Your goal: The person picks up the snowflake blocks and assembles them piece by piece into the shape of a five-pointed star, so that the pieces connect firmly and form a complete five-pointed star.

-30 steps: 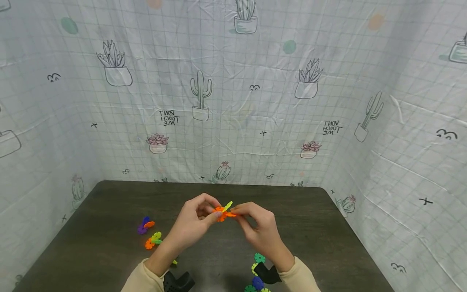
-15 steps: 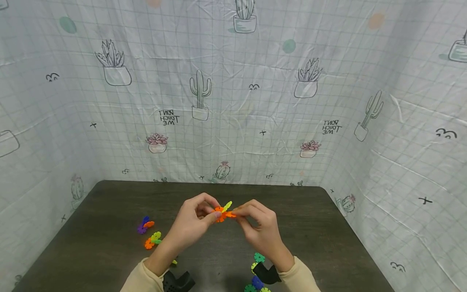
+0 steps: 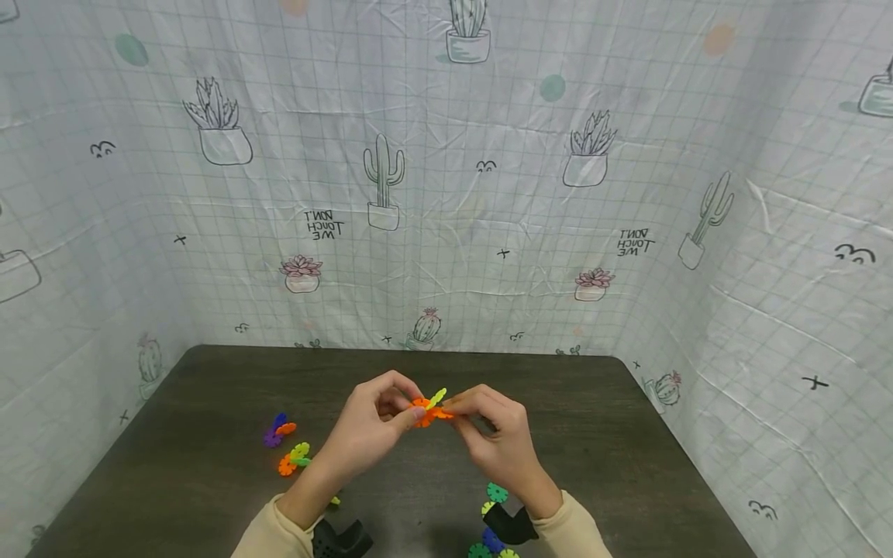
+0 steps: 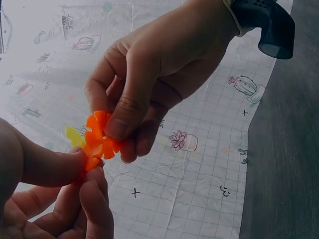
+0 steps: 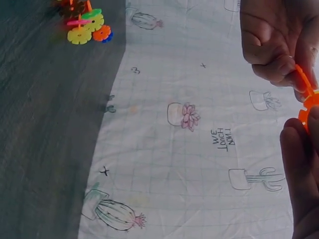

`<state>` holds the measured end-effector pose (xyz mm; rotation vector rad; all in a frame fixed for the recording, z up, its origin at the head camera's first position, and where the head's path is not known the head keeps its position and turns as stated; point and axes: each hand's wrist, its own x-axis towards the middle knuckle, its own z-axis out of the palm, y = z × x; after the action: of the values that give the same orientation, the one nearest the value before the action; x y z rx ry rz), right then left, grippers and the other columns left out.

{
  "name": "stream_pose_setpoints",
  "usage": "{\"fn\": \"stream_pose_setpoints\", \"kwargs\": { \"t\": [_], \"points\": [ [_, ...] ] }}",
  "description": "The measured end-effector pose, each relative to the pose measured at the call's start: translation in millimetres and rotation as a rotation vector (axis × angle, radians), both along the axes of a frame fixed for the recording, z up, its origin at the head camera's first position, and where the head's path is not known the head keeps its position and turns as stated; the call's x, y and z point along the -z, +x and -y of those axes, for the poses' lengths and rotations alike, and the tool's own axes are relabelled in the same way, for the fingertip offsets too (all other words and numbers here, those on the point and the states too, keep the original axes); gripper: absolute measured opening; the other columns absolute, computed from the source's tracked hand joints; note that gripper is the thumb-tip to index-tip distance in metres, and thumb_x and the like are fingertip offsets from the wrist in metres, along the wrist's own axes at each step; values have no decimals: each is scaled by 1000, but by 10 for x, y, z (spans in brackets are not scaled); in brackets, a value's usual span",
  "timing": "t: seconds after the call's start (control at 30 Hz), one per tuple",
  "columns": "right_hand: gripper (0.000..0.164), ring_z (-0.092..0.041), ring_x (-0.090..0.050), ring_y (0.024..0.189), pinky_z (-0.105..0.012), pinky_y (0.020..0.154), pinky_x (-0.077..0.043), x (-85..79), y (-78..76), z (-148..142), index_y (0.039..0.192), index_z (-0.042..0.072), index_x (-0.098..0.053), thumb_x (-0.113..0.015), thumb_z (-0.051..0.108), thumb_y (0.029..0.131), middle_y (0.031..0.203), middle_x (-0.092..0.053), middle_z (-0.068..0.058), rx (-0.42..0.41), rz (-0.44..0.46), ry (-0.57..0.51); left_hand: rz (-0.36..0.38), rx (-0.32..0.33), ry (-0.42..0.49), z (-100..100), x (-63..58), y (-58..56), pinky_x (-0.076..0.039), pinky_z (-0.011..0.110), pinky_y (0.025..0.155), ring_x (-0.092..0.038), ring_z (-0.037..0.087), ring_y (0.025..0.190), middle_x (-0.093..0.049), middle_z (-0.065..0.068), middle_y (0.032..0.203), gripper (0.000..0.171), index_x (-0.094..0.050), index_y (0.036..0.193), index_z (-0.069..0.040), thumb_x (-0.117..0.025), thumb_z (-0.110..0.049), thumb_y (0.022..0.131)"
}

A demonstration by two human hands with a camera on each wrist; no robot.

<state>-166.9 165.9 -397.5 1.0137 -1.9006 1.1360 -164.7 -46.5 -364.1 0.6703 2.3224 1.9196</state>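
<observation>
Above the middle of the dark table, my two hands meet at a small cluster of notched, flower-shaped plastic discs. My left hand (image 3: 366,426) pinches an orange disc (image 3: 422,419) between thumb and fingers. From the right, my right hand (image 3: 497,434) pinches a second orange disc (image 3: 443,414) by its edge. A yellow disc (image 3: 436,398) sticks up at a slant between them. The left wrist view shows the orange discs (image 4: 97,134) touching, with the yellow disc (image 4: 74,136) behind. Fingers hide how the discs join.
On the table (image 3: 174,480) at left lie a purple, blue and orange cluster (image 3: 275,434) and an orange, yellow and green cluster (image 3: 293,459). Loose green (image 3: 497,492), blue (image 3: 491,539) and yellow discs lie near the right forearm. A cactus-print cloth (image 3: 460,256) surrounds the table.
</observation>
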Motion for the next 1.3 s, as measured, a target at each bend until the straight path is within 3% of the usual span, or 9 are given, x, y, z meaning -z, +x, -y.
{"fn": "stream_pose_setpoints", "kwargs": {
  "t": [0.27,0.4,0.5,0.6,0.67,0.77,0.97,1.2,1.3],
  "points": [
    [25,-19,-71,79,-20,73,-59,15,-5,-19,95,9,-73,-76,-12,82,89,-72,-8,3,-36,26,-31,-42,-18,-39,10,15,-50,25,58,-63,17,66,-71,11,81,11,-66,99,-5,-74,-3,91],
    [4,-18,-71,77,-20,73,-59,15,-5,3,93,8,-72,-71,4,94,86,-71,-6,29,-93,49,-33,-93,-32,-73,12,36,-49,26,56,-59,17,61,-70,8,75,11,-67,95,-6,-75,-1,89],
    [10,-17,-71,76,-19,73,-58,21,-3,42,92,9,-72,-66,12,100,85,-70,-5,33,-102,56,-18,-144,-24,-95,22,55,-47,25,54,-55,16,57,-67,7,71,13,-68,92,-7,-76,1,87],
    [8,-16,-71,75,-18,72,-58,28,7,79,93,9,-72,-69,3,95,86,-70,-5,26,-94,73,11,-198,-2,-104,41,76,-44,25,52,-51,16,53,-63,7,66,15,-68,89,-7,-75,5,85],
    [17,-15,-71,75,-17,71,-58,30,19,91,93,10,-73,-74,-7,88,87,-70,-4,31,-90,90,25,-220,18,-106,55,85,-44,25,51,-50,16,52,-61,8,65,15,-68,88,-6,-75,7,84],
    [27,-15,-71,76,-17,72,-58,39,37,88,95,9,-74,-76,-13,81,88,-70,-4,39,-90,106,38,-223,35,-106,77,90,-44,25,52,-50,16,53,-62,8,66,15,-68,89,-5,-76,6,84],
    [8,-15,-72,79,-18,75,-59,67,55,52,98,9,-74,-71,3,94,91,-72,-5,38,-94,131,22,-215,-3,-101,110,74,-45,26,53,-53,17,56,-63,6,68,14,-69,89,-7,-76,4,86],
    [25,-14,-72,84,-18,77,-58,82,64,24,100,9,-75,-79,-7,82,96,-73,-4,56,-142,159,-8,-160,1,-92,139,88,-51,25,59,-60,15,65,-69,7,79,8,-71,97,-7,-73,-2,91],
    [22,-13,-70,83,-16,76,-57,87,73,23,101,9,-74,-79,-3,84,98,-70,-3,75,-170,162,3,-137,11,-88,161,80,-53,25,62,-62,15,70,-69,8,85,10,-71,103,-8,-72,-5,93]
  ]
}}
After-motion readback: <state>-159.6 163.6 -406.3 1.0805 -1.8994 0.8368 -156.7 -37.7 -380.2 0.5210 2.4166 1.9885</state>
